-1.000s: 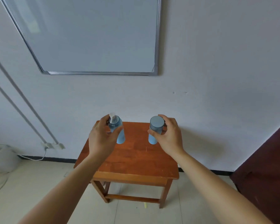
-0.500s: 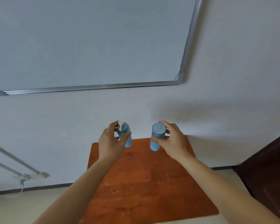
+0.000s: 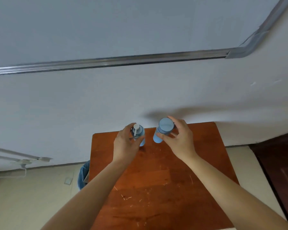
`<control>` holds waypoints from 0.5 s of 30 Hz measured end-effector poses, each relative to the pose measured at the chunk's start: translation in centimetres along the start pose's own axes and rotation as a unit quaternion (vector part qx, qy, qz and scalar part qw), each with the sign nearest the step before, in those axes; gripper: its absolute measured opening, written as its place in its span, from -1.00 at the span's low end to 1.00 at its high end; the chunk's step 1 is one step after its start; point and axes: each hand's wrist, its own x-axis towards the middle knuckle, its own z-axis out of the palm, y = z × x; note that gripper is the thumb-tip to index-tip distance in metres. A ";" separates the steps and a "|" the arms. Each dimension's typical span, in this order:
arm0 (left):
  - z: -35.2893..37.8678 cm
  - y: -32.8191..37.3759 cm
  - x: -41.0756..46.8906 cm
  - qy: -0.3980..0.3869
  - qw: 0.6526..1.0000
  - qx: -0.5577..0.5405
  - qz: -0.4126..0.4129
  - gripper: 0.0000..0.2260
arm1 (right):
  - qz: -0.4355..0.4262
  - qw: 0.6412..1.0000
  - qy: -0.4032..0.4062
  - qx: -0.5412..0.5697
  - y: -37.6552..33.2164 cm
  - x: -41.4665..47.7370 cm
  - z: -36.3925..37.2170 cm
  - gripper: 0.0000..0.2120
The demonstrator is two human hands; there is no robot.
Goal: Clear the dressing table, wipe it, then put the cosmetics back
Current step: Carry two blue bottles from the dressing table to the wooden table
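Note:
Two blue cosmetic bottles stand at the far edge of the orange-brown wooden table [image 3: 156, 180], close to the wall. My left hand [image 3: 125, 145] wraps its fingers and thumb round the pump bottle [image 3: 138, 132] with a white pump head. My right hand [image 3: 178, 140] holds the capped bottle [image 3: 163, 128], which has a round grey-blue cap, fingers curled round its upper part. Both bottles' bases are near or on the tabletop; contact is hard to tell.
A framed whiteboard [image 3: 123, 61] hangs on the white wall above the table. A blue bin [image 3: 84, 175] sits on the floor at the table's left edge. A power strip [image 3: 23, 161] and cable lie by the left wall. A dark door [image 3: 281, 171] is at the right.
The camera has moved closer and looks more steeply down at the table. Both hands stay on the bottles and have brought them toward the far edge of the tabletop.

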 end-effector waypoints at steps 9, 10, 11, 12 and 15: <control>2.3 -1.9 2.0 -0.005 1.000 0.009 0.009 -0.55 | 0.002 0.999 -0.042 -0.020 2.5 1.7 1.5 -0.34; 2.4 -2.0 2.1 -0.004 1.000 0.009 0.014 -0.54 | 0.003 0.999 -0.045 -0.019 2.7 1.7 1.5 -0.34; 2.5 -2.1 2.1 -0.004 1.000 0.011 0.018 -0.54 | 0.003 0.999 -0.048 -0.020 2.8 1.7 1.5 -0.33; 2.5 -2.1 2.1 -0.005 1.000 0.015 0.019 -0.53 | 0.001 0.998 -0.053 -0.024 2.9 1.7 1.5 -0.33; 2.2 -1.7 2.0 -0.005 0.999 0.038 0.016 -0.52 | -0.015 0.995 -0.073 -0.069 2.4 1.7 1.4 -0.31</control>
